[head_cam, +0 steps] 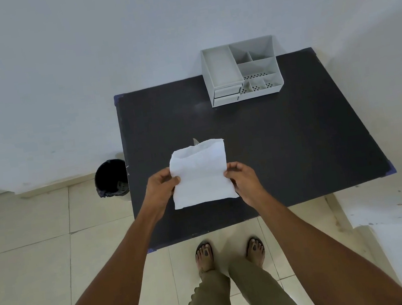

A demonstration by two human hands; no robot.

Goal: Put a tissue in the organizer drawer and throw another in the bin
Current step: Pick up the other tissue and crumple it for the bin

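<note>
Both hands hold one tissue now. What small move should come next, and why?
Probably fold the tissue in half. Held flat between the left hand and right hand, it looks larger than the shut drawers of the organizer.

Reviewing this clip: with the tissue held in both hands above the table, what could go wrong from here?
1. The organizer drawers look shut, and both the left hand and right hand grip the tissue; opening one needs a hand freed, and the limp sheet may droop or slip.
2. The bin sits on the floor beside the table edge; a light tissue tossed from here could miss.
</note>
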